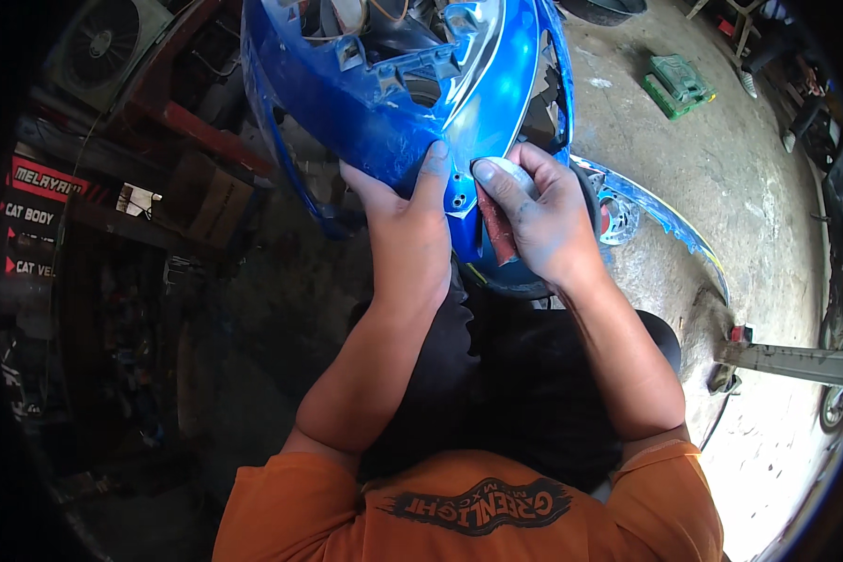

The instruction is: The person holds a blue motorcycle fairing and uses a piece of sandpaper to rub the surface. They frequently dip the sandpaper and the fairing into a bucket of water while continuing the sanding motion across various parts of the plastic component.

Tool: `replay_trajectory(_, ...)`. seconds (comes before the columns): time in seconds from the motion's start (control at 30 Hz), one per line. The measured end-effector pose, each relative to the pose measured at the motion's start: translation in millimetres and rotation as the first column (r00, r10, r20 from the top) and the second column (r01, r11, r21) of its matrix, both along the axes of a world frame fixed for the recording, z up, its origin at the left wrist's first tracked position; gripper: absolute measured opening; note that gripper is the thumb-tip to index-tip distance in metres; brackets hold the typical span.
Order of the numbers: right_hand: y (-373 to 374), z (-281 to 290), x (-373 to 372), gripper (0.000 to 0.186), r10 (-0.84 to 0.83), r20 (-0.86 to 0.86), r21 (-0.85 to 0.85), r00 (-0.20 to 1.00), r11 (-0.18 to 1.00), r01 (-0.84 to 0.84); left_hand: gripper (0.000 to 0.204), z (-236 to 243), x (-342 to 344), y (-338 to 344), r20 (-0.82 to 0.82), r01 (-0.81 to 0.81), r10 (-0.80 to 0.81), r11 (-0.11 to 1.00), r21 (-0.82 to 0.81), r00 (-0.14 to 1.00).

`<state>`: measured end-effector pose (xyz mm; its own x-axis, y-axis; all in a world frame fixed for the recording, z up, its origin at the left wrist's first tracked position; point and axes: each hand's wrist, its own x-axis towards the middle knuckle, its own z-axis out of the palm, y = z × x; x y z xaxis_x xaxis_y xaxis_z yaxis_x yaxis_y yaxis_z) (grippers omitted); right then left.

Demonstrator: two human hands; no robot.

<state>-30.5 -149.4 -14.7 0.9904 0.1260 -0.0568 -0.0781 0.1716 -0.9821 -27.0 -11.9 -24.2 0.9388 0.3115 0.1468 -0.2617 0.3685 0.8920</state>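
Though apart, left hand point(410, 220) around blue panel point(375, 126) edge, right hand point(554, 220) tight on red sheet point(498, 234), concrete floor point(759, 215) rightward.

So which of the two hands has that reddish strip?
The right hand: it holds the reddish strip, while the left hand has only the blue panel in its grip.

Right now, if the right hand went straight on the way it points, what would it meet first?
Probably the blue panel: the right hand, holding a reddish strip, lies close over it; exact contact is unclear.
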Motion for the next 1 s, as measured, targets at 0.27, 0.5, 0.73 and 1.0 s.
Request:
replay_trajectory(0.27,-26,-3,13,0.027,0.105,0.003,-0.17,0.995,0.98,-0.102,0.09,0,12,7,0.058,0.045,-0.054,0.988,0.147,0.997)
replay_trajectory(0.5,-4,-1,1,0.034,0.09,0.084,-0.173,0.992,0.982,-0.074,0.09,2,13,22,0.076,0.01,-0.017,0.996,0.086,0.997)
replay_trajectory(0.73,-2,2,-3,0.033,0.069,0.051,-0.081,0.996,0.995,-0.065,0.092,4,11,17,0.063,-0.045,0.043,0.999,0.029,0.997)
replay_trajectory(1.0,7,0,-10,0.037,0.042,0.118,-0.156,0.992,0.987,-0.023,0.091,-1,8,14,0.114,-0.003,-0.005,0.997,0.076,0.994)
